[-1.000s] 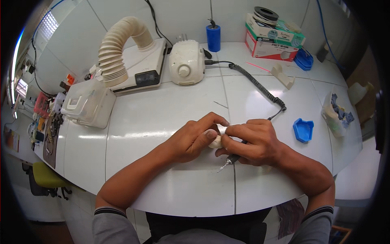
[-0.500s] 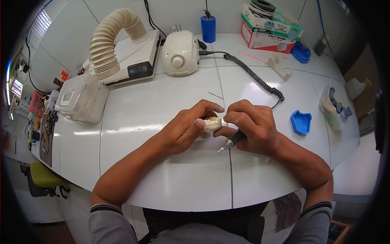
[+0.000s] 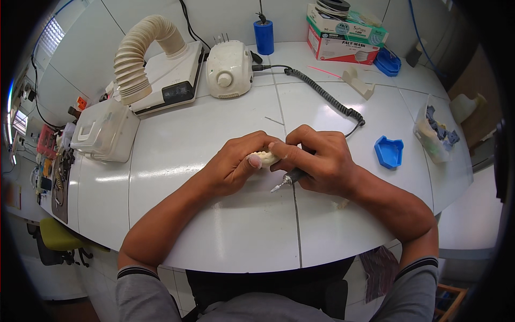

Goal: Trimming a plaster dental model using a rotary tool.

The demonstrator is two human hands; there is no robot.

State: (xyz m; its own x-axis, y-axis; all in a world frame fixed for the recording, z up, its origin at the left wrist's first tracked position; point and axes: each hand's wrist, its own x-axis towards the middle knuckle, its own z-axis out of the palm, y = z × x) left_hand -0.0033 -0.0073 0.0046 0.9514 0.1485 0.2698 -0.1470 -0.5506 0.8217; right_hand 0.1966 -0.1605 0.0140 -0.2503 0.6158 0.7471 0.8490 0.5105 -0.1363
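Observation:
My left hand point(image 3: 230, 161) is closed round a cream-coloured dental model point(image 3: 266, 158) with a row of teeth, the thumb against its near side. Much of the model is hidden by fingers. My right hand point(image 3: 326, 158) grips a dark rotary handpiece point(image 3: 294, 176) low in the palm. Its metal nose and pale bur point(image 3: 277, 188) point down to the left, apart from the model. The thumb and forefinger of that same hand reach over to the model's right side and appear to touch it.
Behind my hands stand a white motor control box point(image 3: 229, 70) with a coiled cord point(image 3: 322, 92), and a dust extractor with a ribbed hose point(image 3: 131, 59). A thin rod point(image 3: 274, 121) lies ahead. To the right are a blue tray point(image 3: 388, 152) and a clear tub point(image 3: 433, 134); a lidded plastic box point(image 3: 104, 131) sits left.
My right thumb and forefinger have come onto the dental model, covering more of it, and the model looks turned. The handpiece stays in my right hand. The whole view has shifted slightly.

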